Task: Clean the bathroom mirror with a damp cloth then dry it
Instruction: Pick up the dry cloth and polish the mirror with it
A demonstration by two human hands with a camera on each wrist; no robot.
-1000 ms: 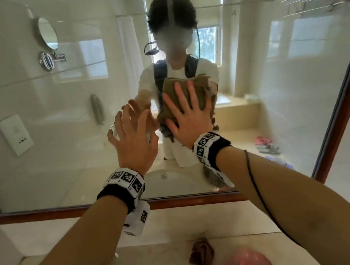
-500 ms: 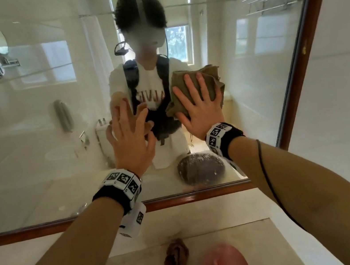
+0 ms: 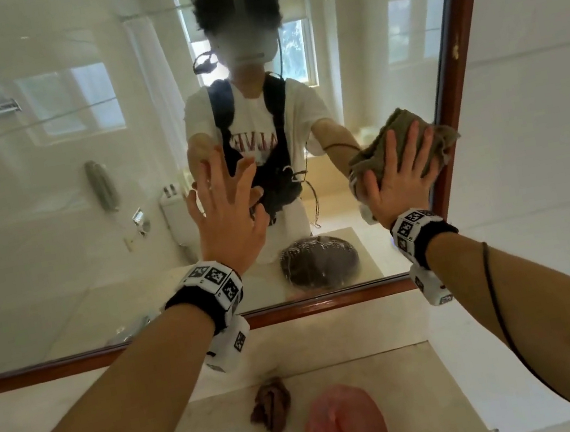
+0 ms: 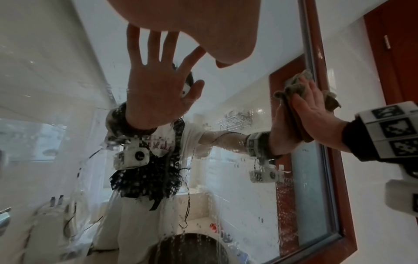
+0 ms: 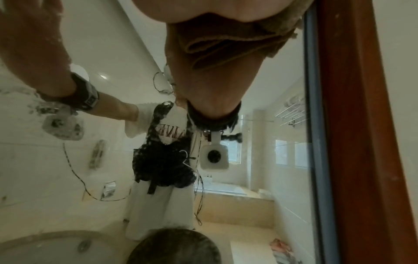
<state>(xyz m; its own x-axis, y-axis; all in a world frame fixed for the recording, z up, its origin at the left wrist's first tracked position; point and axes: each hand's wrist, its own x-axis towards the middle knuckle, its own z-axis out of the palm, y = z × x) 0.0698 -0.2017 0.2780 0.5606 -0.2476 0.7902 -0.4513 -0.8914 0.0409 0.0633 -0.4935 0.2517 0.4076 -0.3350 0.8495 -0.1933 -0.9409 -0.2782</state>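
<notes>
Pale bathroom tile and a wood-framed mirror [image 3: 85,213] fill the view, and from the fingers outward: the right hand [image 3: 399,180] lies flat with fingers straight and spread, pressing the folded olive cloth [image 3: 376,158] to the glass hard against the right frame [image 3: 458,86], while the left hand [image 3: 226,214] is splayed bare on the glass near the middle, holding nothing. Droplets bead the lower glass in the left wrist view, so I judge the wipe goes best with even palm pressure, overlapping strokes run right into the frame edge, and the bracing palm kept off the wiped glass, since it is likely to smear it.
</notes>
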